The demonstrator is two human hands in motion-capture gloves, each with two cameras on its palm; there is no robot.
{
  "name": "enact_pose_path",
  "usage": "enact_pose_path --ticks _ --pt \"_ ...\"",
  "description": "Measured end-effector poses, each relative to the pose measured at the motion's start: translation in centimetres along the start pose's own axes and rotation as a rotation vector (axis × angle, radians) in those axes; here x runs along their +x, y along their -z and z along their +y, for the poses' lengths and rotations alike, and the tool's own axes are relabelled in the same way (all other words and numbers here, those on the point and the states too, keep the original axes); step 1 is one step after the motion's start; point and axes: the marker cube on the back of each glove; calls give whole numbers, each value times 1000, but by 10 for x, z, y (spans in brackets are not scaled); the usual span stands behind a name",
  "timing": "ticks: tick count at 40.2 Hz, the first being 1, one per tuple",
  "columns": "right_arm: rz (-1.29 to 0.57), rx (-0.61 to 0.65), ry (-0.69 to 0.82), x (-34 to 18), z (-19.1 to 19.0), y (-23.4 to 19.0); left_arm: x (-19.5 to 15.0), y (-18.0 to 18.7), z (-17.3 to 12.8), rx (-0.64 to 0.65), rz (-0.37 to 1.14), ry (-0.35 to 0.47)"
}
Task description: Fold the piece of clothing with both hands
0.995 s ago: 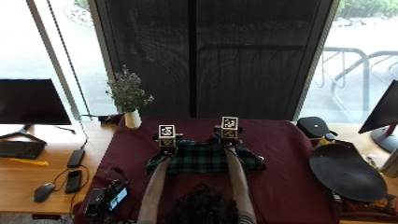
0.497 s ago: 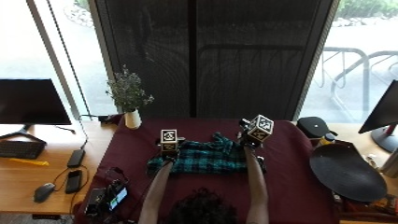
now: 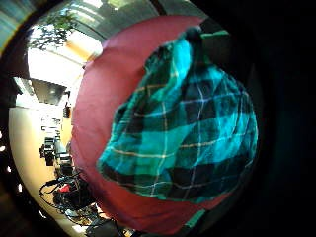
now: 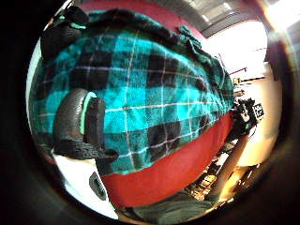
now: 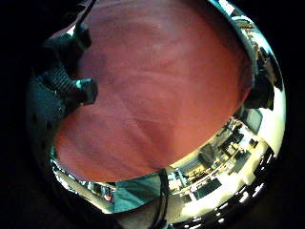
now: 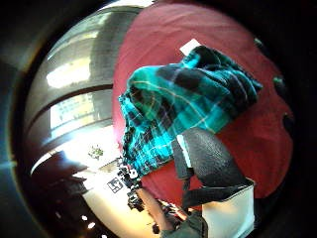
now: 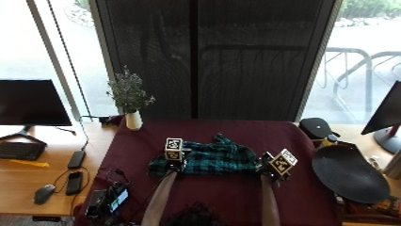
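Observation:
A green plaid garment lies bunched across the middle of the maroon table. My left hand rests on the garment's left part. In the left thumb side view its thumb and a finger lie on top of the plaid cloth, with no fold pinched between them. My right hand is just past the garment's right end, over bare tablecloth. Its fingers hang loosely curled and hold nothing. The right thumb shows in front of the garment.
A white vase with a plant stands at the table's far left corner. A black round dish and a small black case lie to the right. A device with cables sits at the near left corner.
My right hand has left the garment, swinging right and then back toward me beside its right end. The left hand stays on the cloth. The garment looks more spread to the right.

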Motion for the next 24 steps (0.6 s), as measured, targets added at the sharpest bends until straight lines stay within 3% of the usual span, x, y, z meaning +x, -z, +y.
enact_pose_path --ticks 2,6,12,20,24 --pt "-62 103 -22 3 -10 -6 4 -10 3 -44 20 -10" --pt "-172 135 -22 -1 -18 -17 4 -30 -1 -59 22 -24" --pt "-192 156 23 -16 -25 -22 4 -47 10 -138 105 -14" --pt "-340 99 161 -51 -8 -16 2 -43 8 -169 89 -11" --pt "-401 156 175 -85 18 4 -4 -19 8 -239 62 -4"
